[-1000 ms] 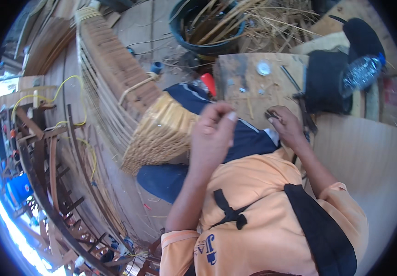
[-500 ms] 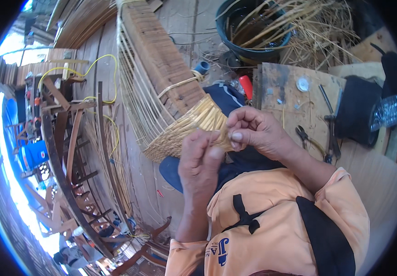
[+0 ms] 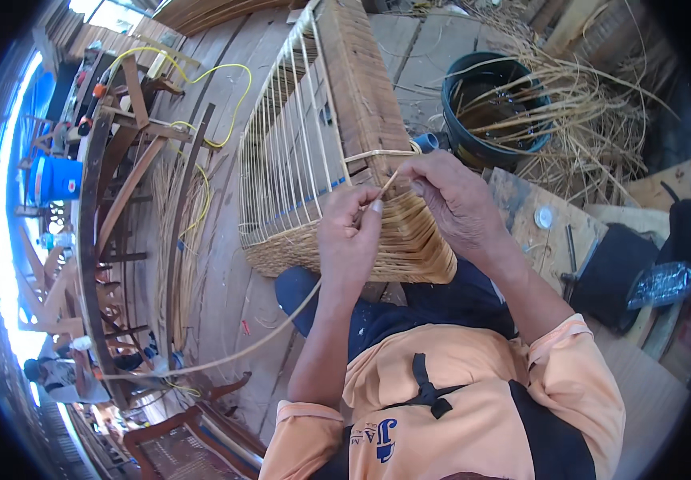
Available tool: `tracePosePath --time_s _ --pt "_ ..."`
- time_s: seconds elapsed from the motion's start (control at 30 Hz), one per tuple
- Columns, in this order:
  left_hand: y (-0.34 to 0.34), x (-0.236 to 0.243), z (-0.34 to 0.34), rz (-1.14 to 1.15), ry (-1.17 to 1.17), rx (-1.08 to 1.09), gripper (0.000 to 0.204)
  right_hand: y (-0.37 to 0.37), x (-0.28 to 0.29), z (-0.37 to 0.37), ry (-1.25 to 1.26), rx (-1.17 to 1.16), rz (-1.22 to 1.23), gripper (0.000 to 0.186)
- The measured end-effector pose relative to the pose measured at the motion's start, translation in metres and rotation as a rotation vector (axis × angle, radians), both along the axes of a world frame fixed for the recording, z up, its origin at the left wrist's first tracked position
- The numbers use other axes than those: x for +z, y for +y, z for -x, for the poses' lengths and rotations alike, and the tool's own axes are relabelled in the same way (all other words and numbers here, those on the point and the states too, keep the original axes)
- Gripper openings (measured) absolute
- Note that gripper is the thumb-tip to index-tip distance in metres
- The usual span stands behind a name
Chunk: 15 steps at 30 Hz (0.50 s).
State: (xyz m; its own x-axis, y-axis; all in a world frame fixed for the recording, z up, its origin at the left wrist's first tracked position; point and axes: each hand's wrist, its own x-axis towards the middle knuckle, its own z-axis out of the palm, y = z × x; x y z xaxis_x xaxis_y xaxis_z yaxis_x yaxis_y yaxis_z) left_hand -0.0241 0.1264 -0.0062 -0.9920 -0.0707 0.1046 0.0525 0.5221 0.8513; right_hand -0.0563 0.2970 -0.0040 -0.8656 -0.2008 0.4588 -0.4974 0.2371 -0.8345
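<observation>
We've got a plank floor (image 3: pixel 225 192) under everything. On it, the big wooden frame (image 3: pixel 365 88) sits right in front of the person: pale strands strung in rows along its left side, tight weaving (image 3: pixel 421 240) wrapped round the near end, close to the knees. Wooden board (image 3: pixel 517 196) to the right, overlapped from our view by the right arm. Dark green bucket (image 3: pixel 451 92) beyond it, loose strands poking out over the rim and tangling with the pile beside it. Black cushion-like thing (image 3: pixel 617 272) by the board; clear plastic bottle (image 3: pixel 665 286) next to that. Right hand (image 3: pixel 456 200): thumb and forefinger together, pinching the thin strand (image 3: pixel 389 182) above the woven end. Left hand (image 3: pixel 345 244): thumb and forefinger clamped on it too, just left. A long strand (image 3: pixel 273 332) trails from the left wrist to lower left; we can't tell if it's the same piece. Smallest: round pale disc (image 3: pixel 544 217) on the board.
</observation>
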Motion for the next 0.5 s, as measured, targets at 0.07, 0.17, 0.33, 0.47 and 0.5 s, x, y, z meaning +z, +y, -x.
tracePosePath --time_s 0.07,0.17,0.33,0.47,0.5 --pt "0.004 -0.005 -0.001 -0.144 -0.027 0.037 0.022 -0.005 0.009 0.001 -0.079 0.036 -0.025 0.019" --pt "0.003 -0.014 -0.005 -0.261 -0.060 0.047 0.037 -0.013 0.014 0.001 -0.175 0.057 -0.141 0.023" --pt "0.003 -0.016 -0.012 -0.130 0.292 -0.015 0.026 -0.022 0.026 -0.003 -0.266 0.041 -0.322 0.026" --pt "-0.001 -0.019 -0.015 -0.158 0.314 -0.036 0.020 -0.027 0.031 -0.009 -0.335 0.047 -0.288 0.025" --pt "-0.002 -0.019 -0.016 -0.168 0.317 -0.028 0.020 -0.028 0.031 -0.009 -0.368 0.042 -0.283 0.026"
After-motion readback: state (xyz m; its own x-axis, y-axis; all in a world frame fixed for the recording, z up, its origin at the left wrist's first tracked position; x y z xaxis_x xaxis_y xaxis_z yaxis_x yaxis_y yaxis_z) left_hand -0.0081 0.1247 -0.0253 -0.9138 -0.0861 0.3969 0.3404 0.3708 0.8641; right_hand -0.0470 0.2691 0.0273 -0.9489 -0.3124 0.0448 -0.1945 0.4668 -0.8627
